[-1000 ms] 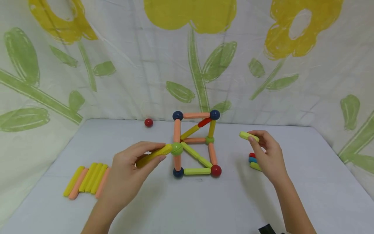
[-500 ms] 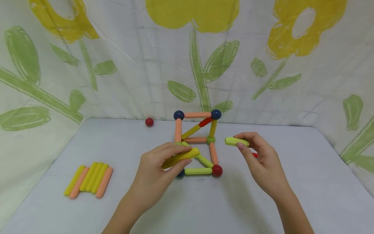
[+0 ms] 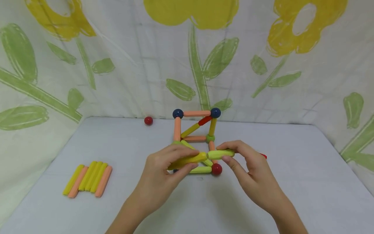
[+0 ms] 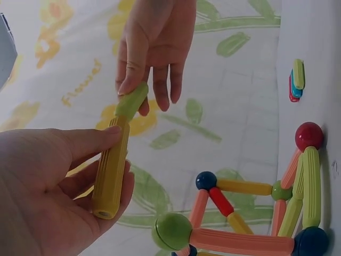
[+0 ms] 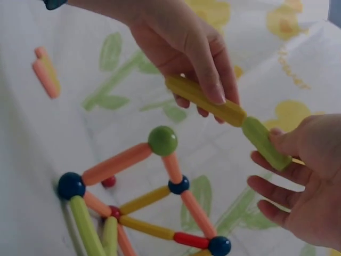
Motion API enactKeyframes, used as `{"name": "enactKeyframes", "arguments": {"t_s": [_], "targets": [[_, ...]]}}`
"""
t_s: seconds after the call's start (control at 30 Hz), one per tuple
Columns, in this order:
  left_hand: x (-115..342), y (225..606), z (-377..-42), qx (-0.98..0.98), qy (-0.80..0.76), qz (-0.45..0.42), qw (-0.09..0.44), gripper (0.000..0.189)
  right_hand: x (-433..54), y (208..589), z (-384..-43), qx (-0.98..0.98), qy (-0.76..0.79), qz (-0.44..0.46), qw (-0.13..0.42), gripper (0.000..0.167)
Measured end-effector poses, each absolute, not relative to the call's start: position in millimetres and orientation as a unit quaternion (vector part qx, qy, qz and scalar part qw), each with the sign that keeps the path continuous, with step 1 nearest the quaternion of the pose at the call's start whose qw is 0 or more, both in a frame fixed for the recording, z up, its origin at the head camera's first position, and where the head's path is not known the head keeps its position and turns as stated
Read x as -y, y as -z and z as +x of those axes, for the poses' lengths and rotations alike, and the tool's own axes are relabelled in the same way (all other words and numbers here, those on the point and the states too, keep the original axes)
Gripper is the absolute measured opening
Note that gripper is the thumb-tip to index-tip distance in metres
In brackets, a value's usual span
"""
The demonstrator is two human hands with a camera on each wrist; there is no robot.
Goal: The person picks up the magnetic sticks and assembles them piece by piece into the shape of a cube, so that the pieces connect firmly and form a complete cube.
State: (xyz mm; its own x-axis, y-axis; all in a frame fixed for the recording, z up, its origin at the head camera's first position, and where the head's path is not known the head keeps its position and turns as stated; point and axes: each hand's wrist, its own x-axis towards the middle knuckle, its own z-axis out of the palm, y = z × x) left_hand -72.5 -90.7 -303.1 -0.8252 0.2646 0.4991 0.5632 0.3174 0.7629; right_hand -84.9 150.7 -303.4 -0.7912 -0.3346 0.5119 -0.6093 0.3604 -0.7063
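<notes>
My left hand (image 3: 163, 174) pinches a yellow magnetic stick (image 4: 111, 170) between thumb and fingers. In my right hand (image 3: 251, 174) is a shorter light green magnetic stick (image 5: 262, 141), pinched near its outer end. The two sticks meet end to end, bent at a slight angle, in front of the frame. Behind them stands a frame of sticks and balls, with a green ball (image 5: 162, 140) at one corner, dark blue balls (image 3: 215, 112) at the top and a red ball (image 3: 216, 169) at lower right. In the head view my left hand hides its lower left part.
Several yellow and salmon sticks (image 3: 100, 182) lie side by side on the left of the white table (image 3: 87, 214). A loose red ball (image 3: 148, 121) sits near the back edge. Short red, blue and green sticks (image 4: 297, 77) lie at the right, mostly behind my right hand in the head view.
Both hands have come together before the frame: the left moved right with the yellow stick, the right moved left with the green stick. The stick ends now meet.
</notes>
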Motion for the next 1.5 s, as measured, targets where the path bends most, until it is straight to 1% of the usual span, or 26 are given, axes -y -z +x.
{"name": "enactKeyframes", "arguments": {"t_s": [0.17, 0.3, 0.57, 0.77, 0.87, 1.0, 1.13, 1.3, 1.5], "targets": [[87.5, 303.9, -72.1, 0.808, 0.514, -0.253, 0.140, 0.025, -147.8, 305.5, -84.6, 0.787, -0.534, 0.289, 0.109, 0.025], [83.9, 305.5, -72.1, 0.815, 0.507, -0.251, 0.123, 0.028, -144.8, 308.2, -85.0, 0.742, -0.606, 0.275, 0.085, 0.026], [77.2, 308.9, -70.8, 0.830, 0.490, -0.256, 0.080, 0.032, -134.8, 315.1, -84.6, 0.695, -0.670, 0.244, 0.097, 0.034], [79.0, 307.0, -72.8, 0.814, 0.538, -0.216, 0.023, 0.032, -132.0, 315.8, -84.5, 0.719, -0.647, 0.238, 0.092, 0.046], [82.7, 304.1, -76.1, 0.796, 0.578, -0.177, 0.010, 0.034, -131.9, 318.1, -86.6, 0.735, -0.632, 0.229, 0.091, 0.043], [91.6, 297.7, -81.6, 0.777, 0.616, -0.124, 0.032, 0.036, -133.2, 327.8, -95.7, 0.758, -0.608, 0.213, 0.097, 0.036], [105.1, 289.2, -88.1, 0.760, 0.638, -0.090, 0.079, 0.035, -136.6, 346.7, -110.4, 0.783, -0.581, 0.201, 0.094, 0.036], [119.9, 283.7, -99.4, 0.758, 0.638, -0.042, 0.133, 0.035, -142.3, 374.5, -128.1, 0.826, -0.536, 0.162, 0.057, 0.039], [132.0, 295.0, -116.4, 0.771, 0.619, 0.009, 0.152, 0.037, -148.9, 397.3, -139.1, 0.857, -0.502, 0.114, 0.012, 0.034]]}}
